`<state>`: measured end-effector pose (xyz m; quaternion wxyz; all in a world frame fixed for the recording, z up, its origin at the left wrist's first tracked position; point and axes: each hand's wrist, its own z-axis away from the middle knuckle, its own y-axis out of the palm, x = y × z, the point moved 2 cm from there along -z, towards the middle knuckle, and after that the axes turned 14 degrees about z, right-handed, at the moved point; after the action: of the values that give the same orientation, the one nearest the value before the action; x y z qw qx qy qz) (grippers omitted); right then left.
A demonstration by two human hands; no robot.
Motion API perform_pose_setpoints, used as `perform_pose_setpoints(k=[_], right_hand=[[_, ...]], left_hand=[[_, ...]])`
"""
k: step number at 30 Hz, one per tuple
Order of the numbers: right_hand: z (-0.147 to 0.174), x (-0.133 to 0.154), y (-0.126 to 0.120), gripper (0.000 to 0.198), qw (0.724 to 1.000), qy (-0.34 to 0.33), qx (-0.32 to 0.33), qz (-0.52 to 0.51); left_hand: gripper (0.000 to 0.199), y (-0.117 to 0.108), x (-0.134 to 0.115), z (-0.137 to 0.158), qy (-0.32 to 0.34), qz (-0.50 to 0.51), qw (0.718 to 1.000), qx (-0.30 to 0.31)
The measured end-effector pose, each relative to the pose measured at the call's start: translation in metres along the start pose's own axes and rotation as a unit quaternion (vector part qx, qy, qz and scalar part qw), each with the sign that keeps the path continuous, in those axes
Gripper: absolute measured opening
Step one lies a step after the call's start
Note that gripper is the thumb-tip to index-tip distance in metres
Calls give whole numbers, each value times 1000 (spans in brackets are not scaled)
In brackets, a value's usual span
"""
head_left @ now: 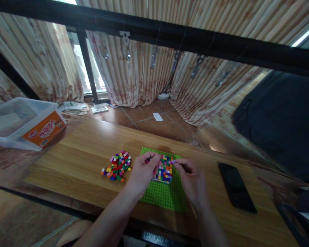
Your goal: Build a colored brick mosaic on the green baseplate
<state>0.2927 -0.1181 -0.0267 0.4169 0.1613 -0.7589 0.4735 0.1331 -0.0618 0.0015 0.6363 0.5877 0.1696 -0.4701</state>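
Note:
A green studded baseplate (159, 197) lies on the wooden table, carrying a block of many small coloured bricks (166, 173). My left hand (144, 169) is over the left side of this block, fingers curled together. A bit of magenta shows by its fingers, but what it holds is mostly hidden. At the block's right edge, my right hand (193, 178) pinches a small purple brick (173, 161) between thumb and forefinger. A loose heap of mixed small bricks (117, 166) rests on the table left of the baseplate.
A black phone (237, 187) lies on the wooden table (92, 142) at the right. At far left stands a clear plastic box (18, 127) with an orange label. Papers (74, 107) lie beyond the table, and a black metal bar (154, 29) crosses above.

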Motion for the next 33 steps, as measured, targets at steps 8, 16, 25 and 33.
perform_pose_setpoints(k=[8,16,25,33], right_hand=[[3,7,3,22,993,-69,19,91],[3,6,9,18,997,-54,-3,62],[-1,-3,16,15,999,12,0,-33],[-3,-13,19,39,987,125,-8,-101]], left_hand=[[25,-1,0,-1,2,13,1000,-10],[27,-1,-1,-1,6,16,1000,-13],[24,-2,-1,-1,6,13,1000,-14],[25,-2,-2,-1,4,18,1000,-18]])
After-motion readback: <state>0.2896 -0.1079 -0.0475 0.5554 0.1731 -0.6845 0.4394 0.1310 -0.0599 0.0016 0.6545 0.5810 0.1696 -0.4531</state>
